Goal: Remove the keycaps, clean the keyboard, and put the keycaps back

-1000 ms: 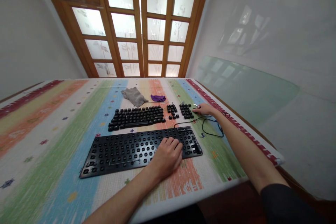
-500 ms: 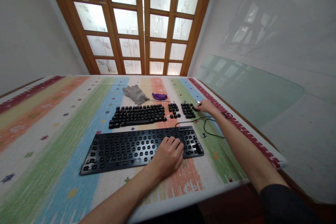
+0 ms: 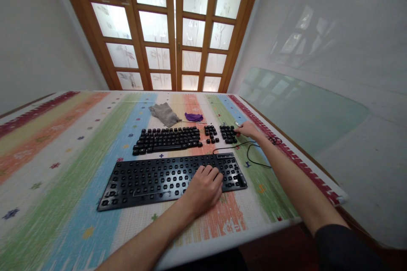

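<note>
A black keyboard (image 3: 149,180) lies on the table near me, its keycaps off and the rows of switches bare. My left hand (image 3: 205,186) rests on its right part, fingers bent and close together, thumb hidden. Beyond the board, loose black keycaps stand in keyboard order: a large main block (image 3: 168,139), a small middle group (image 3: 210,133) and a number-pad group (image 3: 228,134). My right hand (image 3: 248,130) is closed at the right edge of the number-pad group, fingertips touching or close to a keycap. A small silver-coloured tool (image 3: 238,124) sticks out from these fingers; its kind is unclear.
A grey cloth glove (image 3: 164,114) and a purple cloth (image 3: 193,117) lie behind the keycaps, with a thin rod (image 3: 193,122) beside them. The keyboard's black cable (image 3: 254,159) loops at the right, under my forearm. A striped cloth (image 3: 79,169) covers the table.
My right hand has shifted slightly left along the number-pad keycaps, the silver tool moving with it. My left hand stays on the keyboard.
</note>
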Motion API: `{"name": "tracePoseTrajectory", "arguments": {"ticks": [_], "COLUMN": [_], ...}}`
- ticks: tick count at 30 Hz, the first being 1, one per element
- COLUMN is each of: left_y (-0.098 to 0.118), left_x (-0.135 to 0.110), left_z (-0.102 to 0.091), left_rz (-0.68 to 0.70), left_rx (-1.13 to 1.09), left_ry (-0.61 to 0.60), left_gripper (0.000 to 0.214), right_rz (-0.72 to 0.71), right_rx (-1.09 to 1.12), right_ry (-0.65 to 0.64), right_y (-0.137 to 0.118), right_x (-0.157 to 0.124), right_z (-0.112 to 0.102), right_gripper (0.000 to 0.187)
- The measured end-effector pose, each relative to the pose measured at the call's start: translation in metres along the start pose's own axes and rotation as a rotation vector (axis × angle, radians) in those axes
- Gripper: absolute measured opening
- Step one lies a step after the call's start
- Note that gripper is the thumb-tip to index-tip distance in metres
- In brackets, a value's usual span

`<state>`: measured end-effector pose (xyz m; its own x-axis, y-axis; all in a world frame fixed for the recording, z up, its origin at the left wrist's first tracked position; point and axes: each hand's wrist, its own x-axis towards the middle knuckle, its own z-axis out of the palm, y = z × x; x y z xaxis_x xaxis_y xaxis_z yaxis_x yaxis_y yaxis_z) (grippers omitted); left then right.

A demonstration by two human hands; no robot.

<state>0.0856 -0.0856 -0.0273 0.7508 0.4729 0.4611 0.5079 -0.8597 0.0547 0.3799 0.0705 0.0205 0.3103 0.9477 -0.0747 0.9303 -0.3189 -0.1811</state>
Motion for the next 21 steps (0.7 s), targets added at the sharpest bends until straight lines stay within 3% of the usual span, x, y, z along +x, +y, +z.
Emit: {"name": "tracePoseTrajectory", "arguments": {"ticks": [21], "left_y": [0.0006], "left_x": [0.0002], "left_z": [-0.0014], "left_rz": [0.001], "left_rx": [0.013], "left_ry": [0.008], "left_gripper": [0.006], "right_rz": [-0.017], "right_rx": [-0.072], "right_ry": [0.063], "right_y": [-0.0053], "right_x": [-0.0065], "right_z": [0.0003], "right_gripper": [0.037]}}
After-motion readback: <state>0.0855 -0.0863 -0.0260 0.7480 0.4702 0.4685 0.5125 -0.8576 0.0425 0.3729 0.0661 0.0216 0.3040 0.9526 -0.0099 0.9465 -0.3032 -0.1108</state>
